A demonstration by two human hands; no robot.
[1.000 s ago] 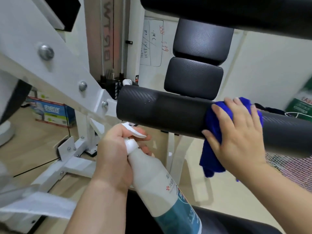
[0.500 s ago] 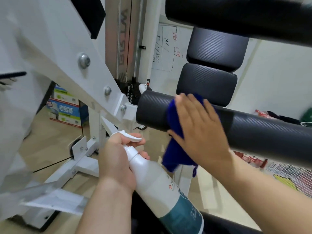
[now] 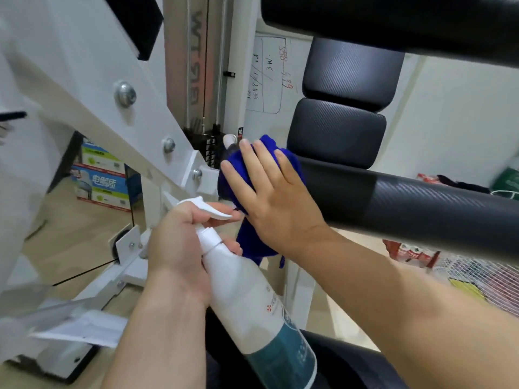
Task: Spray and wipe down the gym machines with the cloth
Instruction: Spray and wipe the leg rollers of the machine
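Observation:
My right hand (image 3: 269, 192) presses a blue cloth (image 3: 252, 242) flat against the left end of a black padded roller (image 3: 421, 203), fingers straight and spread. The cloth wraps over the roller's end and hangs down below my palm. My left hand (image 3: 179, 248) grips the neck of a white spray bottle (image 3: 252, 304) with a teal label, just below and left of the roller. The bottle's nozzle points right, toward the cloth.
The machine's white steel frame (image 3: 84, 88) with bolts slopes down across the left. Two black back pads (image 3: 337, 130) stand behind the roller and another black pad (image 3: 393, 21) runs overhead. Cardboard boxes (image 3: 101, 181) sit on the wooden floor at left; a wire basket (image 3: 477, 279) at right.
My right hand has slid the cloth leftward along the roller, from its middle to its left end. The left hand with the bottle has stayed about where it was.

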